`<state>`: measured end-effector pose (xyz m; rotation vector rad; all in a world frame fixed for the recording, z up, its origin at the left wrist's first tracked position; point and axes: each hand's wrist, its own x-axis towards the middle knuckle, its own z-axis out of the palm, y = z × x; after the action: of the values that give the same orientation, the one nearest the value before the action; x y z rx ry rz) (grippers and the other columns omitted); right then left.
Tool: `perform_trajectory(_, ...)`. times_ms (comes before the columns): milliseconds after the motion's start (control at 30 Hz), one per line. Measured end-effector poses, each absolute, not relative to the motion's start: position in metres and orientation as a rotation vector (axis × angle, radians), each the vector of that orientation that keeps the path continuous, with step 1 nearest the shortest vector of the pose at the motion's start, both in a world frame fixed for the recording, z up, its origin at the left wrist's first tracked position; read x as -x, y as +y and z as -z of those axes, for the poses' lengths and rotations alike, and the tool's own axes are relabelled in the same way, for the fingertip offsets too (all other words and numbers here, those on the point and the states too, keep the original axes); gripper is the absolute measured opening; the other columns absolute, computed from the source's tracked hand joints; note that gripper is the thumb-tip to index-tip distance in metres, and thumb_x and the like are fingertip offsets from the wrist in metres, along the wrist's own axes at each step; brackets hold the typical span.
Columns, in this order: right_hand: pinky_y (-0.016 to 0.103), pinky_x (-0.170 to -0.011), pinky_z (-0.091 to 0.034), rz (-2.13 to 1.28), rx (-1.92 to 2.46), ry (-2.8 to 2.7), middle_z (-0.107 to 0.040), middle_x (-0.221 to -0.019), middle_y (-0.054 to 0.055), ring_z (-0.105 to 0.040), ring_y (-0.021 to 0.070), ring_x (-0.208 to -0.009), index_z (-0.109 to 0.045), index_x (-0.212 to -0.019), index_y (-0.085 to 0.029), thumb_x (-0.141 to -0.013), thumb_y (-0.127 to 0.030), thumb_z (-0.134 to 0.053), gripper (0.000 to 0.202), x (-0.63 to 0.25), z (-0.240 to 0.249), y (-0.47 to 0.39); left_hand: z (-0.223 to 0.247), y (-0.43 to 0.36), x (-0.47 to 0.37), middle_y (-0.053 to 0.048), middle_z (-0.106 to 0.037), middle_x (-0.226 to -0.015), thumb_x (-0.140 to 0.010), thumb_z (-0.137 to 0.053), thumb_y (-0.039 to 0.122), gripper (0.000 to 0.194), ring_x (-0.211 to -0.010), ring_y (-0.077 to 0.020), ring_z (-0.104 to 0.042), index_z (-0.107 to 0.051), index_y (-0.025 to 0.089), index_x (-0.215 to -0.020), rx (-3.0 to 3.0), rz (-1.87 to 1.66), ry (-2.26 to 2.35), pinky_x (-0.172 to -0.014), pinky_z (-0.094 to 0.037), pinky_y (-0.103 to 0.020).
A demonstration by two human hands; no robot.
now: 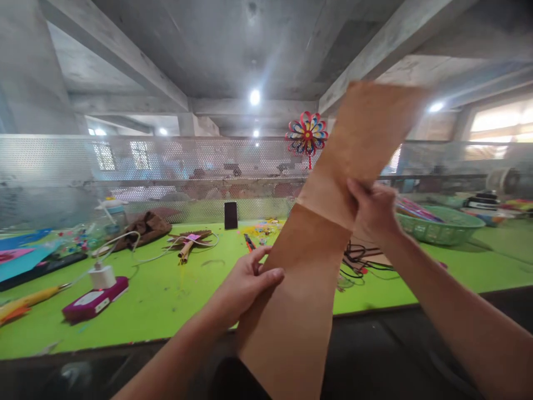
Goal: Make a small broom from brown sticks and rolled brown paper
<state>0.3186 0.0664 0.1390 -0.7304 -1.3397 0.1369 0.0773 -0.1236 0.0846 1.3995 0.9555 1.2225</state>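
You hold one long strip of brown paper (pixel 306 261) up in front of you, between your two hands and above the near edge of the bright green bench (pixel 158 311). It slants, its top leaning away to the right above your right fingers and its lower end dropping below your left fingers, past the bench edge. A line crosses it between your hands, with a paler band just above.

Your left hand (pixel 245 280) pinches the strip's left edge, thumb flat on the face towards you. Your right hand (pixel 375 208), higher up, pinches the right edge, thumb also on the near face; its other fingers are partly hidden.

Just beyond your left fingers lies an orange-and-black tool (pixel 250 243), and farther off a dark phone (pixel 230 215) stands upright. Well to their left are a brown star-shaped piece (pixel 191 239), a crumpled brown cloth (pixel 145 229) and a purple power block (pixel 95 299) with a white plug (pixel 102 276) in it. Below your right fingers, black cords (pixel 358 256) lie tangled; to their right sits a green basket (pixel 445 228). Beyond the strip, left of your right fingers, is a multicoloured flower ornament (pixel 307 134).
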Motion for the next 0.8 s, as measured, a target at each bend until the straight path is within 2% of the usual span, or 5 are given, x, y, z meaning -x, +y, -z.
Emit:
perform_trajectory(100,0.028,-0.048,-0.036,-0.222,0.910,-1.409,-0.055,-0.054,0.001,-0.050,0.0164,-0.054,-0.059,-0.058,-0.015,-0.072,-0.052,-0.057,0.039,-0.295,-0.094,0.088,-0.051,-0.130,-0.087,-0.008,-0.071,-0.095,-0.071,-0.072,0.031,0.088,-0.078,-0.0237,-0.068,-0.021,0.027,-0.143,-1.176,-1.288,0.868,-0.074,-0.052,-0.040)
perform_trajectory(167,0.027,-0.046,-0.030,-0.259,0.995,-1.468,-0.046,-0.045,0.000,-0.045,0.0147,-0.048,-0.051,-0.047,-0.017,-0.068,-0.053,-0.059,0.042,-0.280,-0.062,0.098,-0.034,-0.137,-0.091,-0.007,-0.071,-0.095,-0.070,-0.072,0.032,0.094,-0.080,-0.0235,-0.068,-0.016,0.029,-0.145,-1.129,-1.329,0.871,-0.075,-0.051,-0.039)
perform_trajectory(333,0.026,-0.048,-0.027,-0.299,1.116,-1.576,-0.046,-0.048,0.000,-0.040,0.0135,-0.050,-0.045,-0.047,-0.019,-0.068,-0.053,-0.053,0.040,-0.262,-0.008,0.111,-0.009,-0.158,-0.086,-0.006,-0.070,-0.088,-0.072,-0.065,0.030,0.034,-0.078,-0.0198,-0.065,-0.068,0.021,-0.104,-1.029,-1.225,1.049,-0.068,-0.049,-0.029)
perform_trajectory(600,0.025,-0.052,-0.030,-0.433,1.111,-1.809,-0.048,-0.052,0.000,-0.043,0.0142,-0.055,-0.047,-0.050,-0.018,-0.071,-0.049,-0.050,0.037,-0.254,0.018,0.098,0.014,-0.179,-0.071,-0.005,-0.065,-0.115,-0.063,-0.070,0.017,0.052,-0.105,-0.0243,-0.059,-0.064,0.029,-0.113,-1.110,-1.117,0.848,-0.083,-0.048,-0.032)
perform_trajectory(800,0.025,-0.052,-0.031,-0.555,1.106,-1.882,-0.049,-0.053,0.001,-0.045,0.0153,-0.057,-0.048,-0.050,-0.018,-0.070,-0.048,-0.053,0.036,-0.262,0.020,0.098,0.041,-0.180,-0.084,-0.003,-0.069,-0.105,-0.077,-0.056,0.015,0.031,-0.099,-0.0197,-0.062,-0.069,0.027,-0.103,-1.595,-1.022,1.239,-0.087,-0.046,-0.032)
